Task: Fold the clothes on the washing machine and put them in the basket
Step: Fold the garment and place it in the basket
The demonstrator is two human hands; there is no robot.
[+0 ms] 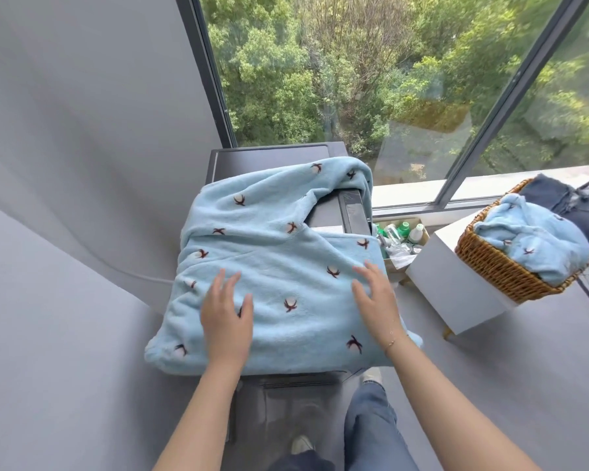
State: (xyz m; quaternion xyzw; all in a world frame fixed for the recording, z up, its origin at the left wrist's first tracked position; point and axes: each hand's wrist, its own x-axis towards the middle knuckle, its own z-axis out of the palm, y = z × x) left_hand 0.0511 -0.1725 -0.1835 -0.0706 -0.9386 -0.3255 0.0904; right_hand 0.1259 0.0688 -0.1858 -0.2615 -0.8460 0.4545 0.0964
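A light blue fleece garment with small dark-and-white motifs lies spread over the top of the dark grey washing machine, part of it folded over with one sleeve trailing toward the back right. My left hand rests flat on its near left part, fingers straight. My right hand lies flat on its near right part, fingers spread. To the right stands a wicker basket, which holds a folded light blue fleece piece and dark denim.
The basket sits on a white box-like stand. Between stand and machine is a cardboard box of plastic bottles. A large window runs behind, a grey wall to the left. My legs and shoes show below on grey floor.
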